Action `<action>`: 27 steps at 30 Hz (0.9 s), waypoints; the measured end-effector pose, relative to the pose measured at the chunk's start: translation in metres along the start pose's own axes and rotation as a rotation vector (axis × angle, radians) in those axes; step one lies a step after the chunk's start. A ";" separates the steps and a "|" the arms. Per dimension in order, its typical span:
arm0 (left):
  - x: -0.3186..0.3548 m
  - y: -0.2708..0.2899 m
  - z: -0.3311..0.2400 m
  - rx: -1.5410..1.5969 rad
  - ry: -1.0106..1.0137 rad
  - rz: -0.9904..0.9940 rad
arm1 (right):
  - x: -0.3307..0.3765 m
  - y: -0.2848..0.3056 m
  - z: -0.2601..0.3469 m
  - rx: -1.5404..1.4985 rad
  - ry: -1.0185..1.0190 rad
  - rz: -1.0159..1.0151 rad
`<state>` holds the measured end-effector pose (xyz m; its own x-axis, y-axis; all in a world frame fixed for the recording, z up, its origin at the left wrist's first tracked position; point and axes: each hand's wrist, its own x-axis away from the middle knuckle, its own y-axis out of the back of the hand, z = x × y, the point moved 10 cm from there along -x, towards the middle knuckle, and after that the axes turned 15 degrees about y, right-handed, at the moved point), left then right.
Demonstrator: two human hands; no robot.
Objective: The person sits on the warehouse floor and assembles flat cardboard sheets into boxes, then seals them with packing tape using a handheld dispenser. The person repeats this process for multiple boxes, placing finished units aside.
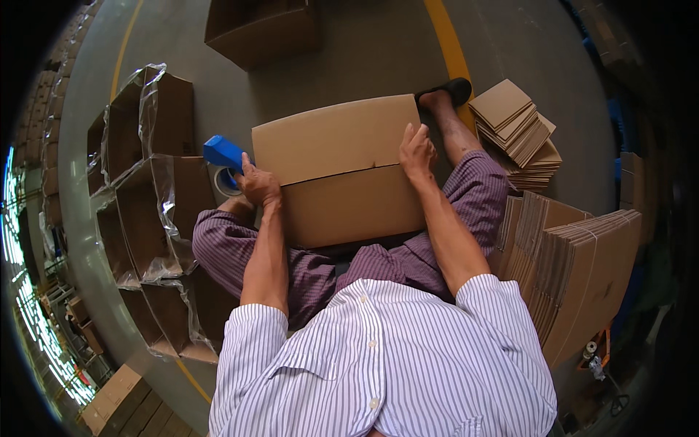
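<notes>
A brown cardboard box (342, 207) rests between my knees, its two top flaps folded down with a dark seam running across between them. At the box's left edge, my left hand (260, 183) is closed round a blue tape dispenser (224, 153); a roll of tape (227, 182) shows below its blue body. My right hand (418, 154) lies against the right edge of the box near the seam, thumb and fingers gripping the far flap there.
Open cardboard boxes lined with clear plastic (156, 189) stand in rows at left. Another open box (263, 33) sits ahead. Flat cardboard pieces (513, 127) are stacked at right, above bundles of folded cartons (590, 255). A yellow line (445, 44) crosses the grey floor.
</notes>
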<state>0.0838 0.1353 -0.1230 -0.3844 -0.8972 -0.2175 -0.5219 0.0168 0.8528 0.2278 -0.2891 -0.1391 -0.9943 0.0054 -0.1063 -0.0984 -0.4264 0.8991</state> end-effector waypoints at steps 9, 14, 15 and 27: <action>-0.017 0.032 -0.028 0.126 -0.299 -0.069 | 0.030 -0.002 0.024 -0.028 0.064 -0.063; -0.026 0.079 -0.099 0.232 -0.490 -0.094 | 0.038 -0.010 0.025 -0.050 0.075 -0.095; -0.028 0.077 -0.105 0.247 -0.466 -0.033 | 0.038 -0.010 0.023 -0.071 0.071 -0.072; 0.086 0.024 -0.177 0.114 -0.822 0.327 | 0.043 0.004 0.008 -0.102 0.040 -0.060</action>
<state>0.1729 -0.0190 -0.0377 -0.9292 -0.2407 -0.2806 -0.3462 0.3001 0.8889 0.1839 -0.2833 -0.1363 -0.9841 -0.0018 -0.1776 -0.1512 -0.5165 0.8428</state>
